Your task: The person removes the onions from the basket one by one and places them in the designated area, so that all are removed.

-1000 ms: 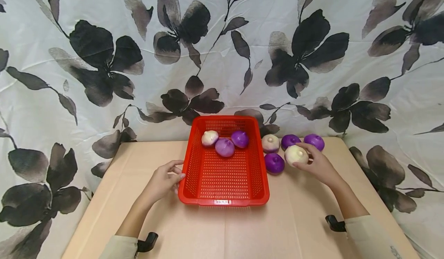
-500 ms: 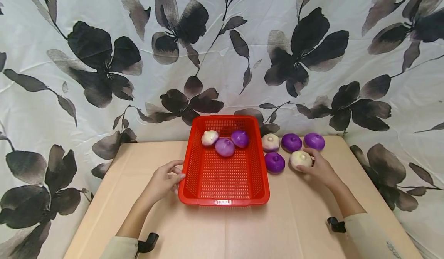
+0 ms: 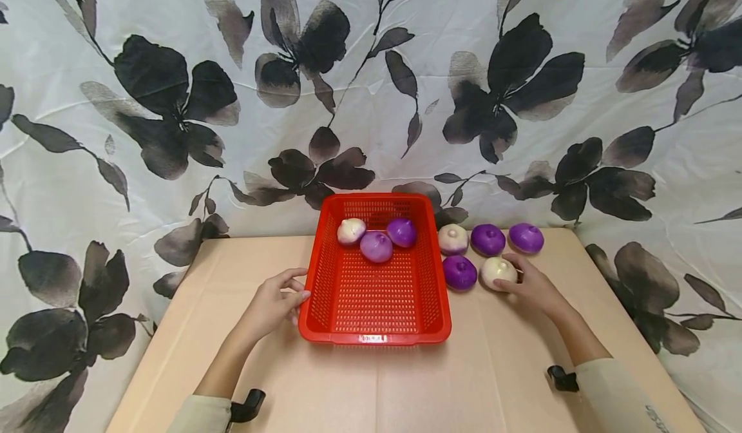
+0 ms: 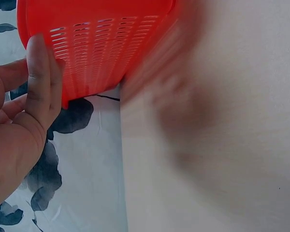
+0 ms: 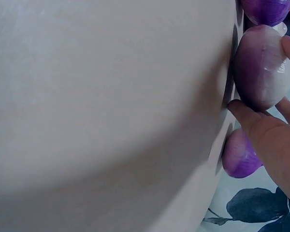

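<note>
My right hand (image 3: 532,283) has thumb and fingers around a cream-topped onion (image 3: 497,273), which sits low on the table in the head view. Seen from the right wrist, that onion (image 5: 263,67) is purple fading to white. Beside it are a purple onion (image 3: 460,272), another purple one (image 3: 487,240), a third purple one (image 3: 526,238) and a cream onion (image 3: 453,239). My left hand (image 3: 271,305) touches the left side of a red plastic basket (image 3: 373,337), its fingers (image 4: 38,79) fairly straight against the outer wall.
Inside the basket, toward its far end, lie a white onion (image 3: 351,231), a pale purple onion (image 3: 376,247) and a darker purple onion (image 3: 401,232). A floral cloth (image 3: 371,98) hangs behind the tan table (image 3: 255,381).
My right hand has brought the cream onion down and slightly right among the others, then a little left against the nearest purple one. The left hand and basket stay in place.
</note>
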A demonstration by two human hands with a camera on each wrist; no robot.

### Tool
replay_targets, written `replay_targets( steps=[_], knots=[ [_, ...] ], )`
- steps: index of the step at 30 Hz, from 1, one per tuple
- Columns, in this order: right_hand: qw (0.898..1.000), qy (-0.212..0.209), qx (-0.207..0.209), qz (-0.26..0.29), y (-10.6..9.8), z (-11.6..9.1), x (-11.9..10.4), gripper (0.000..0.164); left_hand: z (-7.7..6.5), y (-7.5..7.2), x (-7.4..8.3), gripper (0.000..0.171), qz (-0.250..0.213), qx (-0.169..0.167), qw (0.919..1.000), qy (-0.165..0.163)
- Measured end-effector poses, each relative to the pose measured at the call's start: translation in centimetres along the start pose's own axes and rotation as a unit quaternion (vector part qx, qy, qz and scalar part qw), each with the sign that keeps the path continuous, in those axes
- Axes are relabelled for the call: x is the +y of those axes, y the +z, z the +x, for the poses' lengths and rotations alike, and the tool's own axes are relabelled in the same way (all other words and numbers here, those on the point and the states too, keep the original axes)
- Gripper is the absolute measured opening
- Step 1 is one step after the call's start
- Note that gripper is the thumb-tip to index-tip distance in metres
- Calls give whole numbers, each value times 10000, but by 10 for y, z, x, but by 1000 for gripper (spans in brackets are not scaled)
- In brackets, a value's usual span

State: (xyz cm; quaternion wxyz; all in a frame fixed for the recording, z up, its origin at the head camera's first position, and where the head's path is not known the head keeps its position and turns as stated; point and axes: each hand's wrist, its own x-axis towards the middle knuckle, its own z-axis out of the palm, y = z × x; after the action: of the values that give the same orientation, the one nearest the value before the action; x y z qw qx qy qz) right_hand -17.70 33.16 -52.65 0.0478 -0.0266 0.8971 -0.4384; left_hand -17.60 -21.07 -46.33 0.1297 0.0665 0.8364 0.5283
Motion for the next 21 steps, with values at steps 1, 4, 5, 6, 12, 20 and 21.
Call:
replay_targets(
  steps=[1,4,5,6,12,20,21],
  knots=[
    [10000,-13,-16,42,0,0,0,68,0,0,0,53,8,-5,10000,-17],
    [9999,-29,-27,126,1,2,2,67,0,1,-1,53,-19,-7,10000,-60],
    [9999,-29,-19,147,2,2,3,67,0,1,-1,53,-20,-20,10000,-56],
    [9998,-15,-16,177,2,3,3,67,0,1,-2,53,-31,-24,10000,-57],
    [9998,49,17,166,4,5,6,67,1,1,-3,53,-65,-30,9999,-78],
    [9998,-3,60,192,4,7,3,69,1,0,-3,53,-27,-39,10000,-28],
    [9998,-18,61,188,4,7,3,69,1,0,-3,53,-25,-48,10000,-18]
  ],
)
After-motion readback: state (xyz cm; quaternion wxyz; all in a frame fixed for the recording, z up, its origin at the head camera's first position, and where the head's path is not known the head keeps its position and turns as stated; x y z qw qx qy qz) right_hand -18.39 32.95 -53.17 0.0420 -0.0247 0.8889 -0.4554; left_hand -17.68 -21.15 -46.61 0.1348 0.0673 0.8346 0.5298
